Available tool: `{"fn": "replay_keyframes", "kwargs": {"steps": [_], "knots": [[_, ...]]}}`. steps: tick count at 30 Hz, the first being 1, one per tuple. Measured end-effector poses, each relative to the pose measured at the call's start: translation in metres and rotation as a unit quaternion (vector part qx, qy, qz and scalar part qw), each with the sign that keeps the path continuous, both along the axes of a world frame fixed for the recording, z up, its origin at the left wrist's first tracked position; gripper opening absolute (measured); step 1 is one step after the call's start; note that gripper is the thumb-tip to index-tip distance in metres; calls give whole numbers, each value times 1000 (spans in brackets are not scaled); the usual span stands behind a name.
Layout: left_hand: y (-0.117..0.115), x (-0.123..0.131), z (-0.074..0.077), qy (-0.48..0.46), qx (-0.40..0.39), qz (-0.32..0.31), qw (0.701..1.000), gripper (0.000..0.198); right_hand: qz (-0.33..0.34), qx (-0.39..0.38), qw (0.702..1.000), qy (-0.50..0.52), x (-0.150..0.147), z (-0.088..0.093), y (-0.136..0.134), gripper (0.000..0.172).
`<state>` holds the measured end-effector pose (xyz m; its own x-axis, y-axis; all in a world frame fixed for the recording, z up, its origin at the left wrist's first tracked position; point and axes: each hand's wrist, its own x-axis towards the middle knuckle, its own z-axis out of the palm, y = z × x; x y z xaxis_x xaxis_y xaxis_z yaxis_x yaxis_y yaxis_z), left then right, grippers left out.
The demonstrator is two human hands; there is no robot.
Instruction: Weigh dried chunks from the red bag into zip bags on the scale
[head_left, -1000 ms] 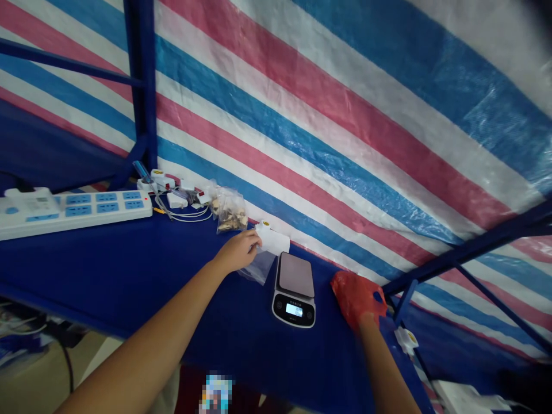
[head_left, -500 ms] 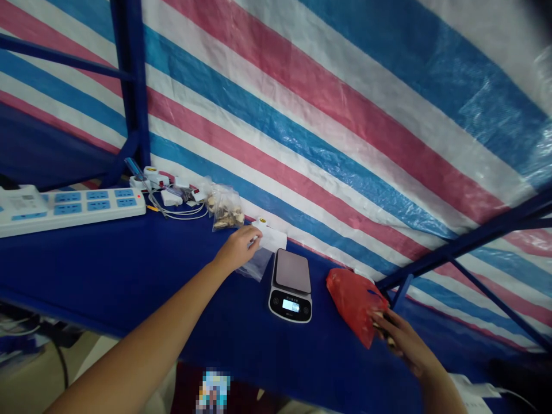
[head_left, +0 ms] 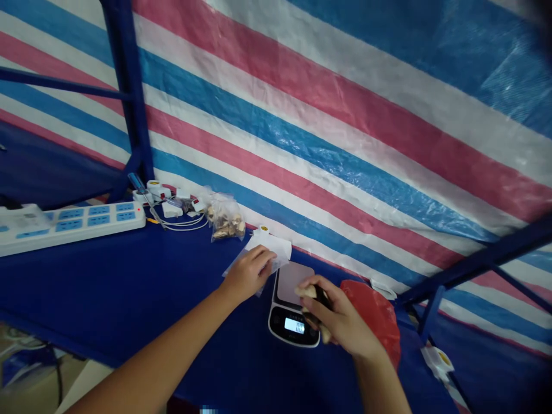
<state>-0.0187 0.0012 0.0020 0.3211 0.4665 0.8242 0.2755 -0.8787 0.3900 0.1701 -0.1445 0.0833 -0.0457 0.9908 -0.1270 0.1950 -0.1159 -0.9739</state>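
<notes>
My right hand [head_left: 334, 313] is closed around several dried mushrooms [head_left: 305, 291], pale and dark brown, over the right side of the kitchen scale [head_left: 287, 282]. The scale's lit display appears to read zero, and my fingers cover part of its plate. Just left of the scale, my left hand [head_left: 251, 271] has its fingers curled on a clear plastic bag [head_left: 230, 267]; the exact grip is partly hidden. White paper [head_left: 278, 246] lies behind that hand. A red plastic bag [head_left: 373, 313] sits behind my right wrist, partly covered by it.
Clear bags of dried mushrooms [head_left: 227, 221] stand against the striped sheet [head_left: 267, 149]. Left of them are cables [head_left: 185, 224] and a screwdriver [head_left: 138, 183]. A long white power strip [head_left: 86, 227] lies on the blue table [head_left: 172, 270]. Blue metal posts [head_left: 129, 86] frame the sheet.
My right hand has come out of the red bag and moved left over the scale, carrying dried mushrooms. My left hand has shifted slightly toward the scale. The camera view has tilted a little.
</notes>
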Motion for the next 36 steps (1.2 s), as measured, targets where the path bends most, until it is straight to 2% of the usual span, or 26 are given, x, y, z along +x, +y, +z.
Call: {"fn": "replay_keyframes", "kwargs": {"steps": [2, 4, 7, 10, 16, 21, 25, 30, 36], "knots": [[-1, 2, -1, -10, -14, 0, 1000, 23, 17, 36, 999, 15, -15, -10, 24, 33], [-3, 4, -2, -14, -31, -3, 999, 23, 1, 64, 997, 39, -24, -22, 38, 35], [-7, 7, 0, -16, -41, -8, 999, 23, -42, 85, 995, 23, -27, -39, 44, 38], [-11, 9, 4, -25, -39, -10, 999, 21, -69, 116, 991, -17, -25, -46, 44, 39], [-18, 10, 12, -39, -32, -29, 998, 22, -83, 139, 985, -63, -26, -48, 42, 43], [-27, 13, 16, -56, -36, -53, 996, 19, -61, 159, 984, -55, -31, -46, 42, 31], [-34, 14, 20, -49, -42, -60, 996, 15, -71, 185, 978, -66, -30, -44, 43, 23], [-38, 16, 21, -52, -50, -86, 994, 16, -75, 203, 970, -112, -26, -42, 43, 27], [-39, 14, 20, -57, -72, -122, 988, 16, -61, 188, 977, -86, -27, -41, 40, 27]]}}
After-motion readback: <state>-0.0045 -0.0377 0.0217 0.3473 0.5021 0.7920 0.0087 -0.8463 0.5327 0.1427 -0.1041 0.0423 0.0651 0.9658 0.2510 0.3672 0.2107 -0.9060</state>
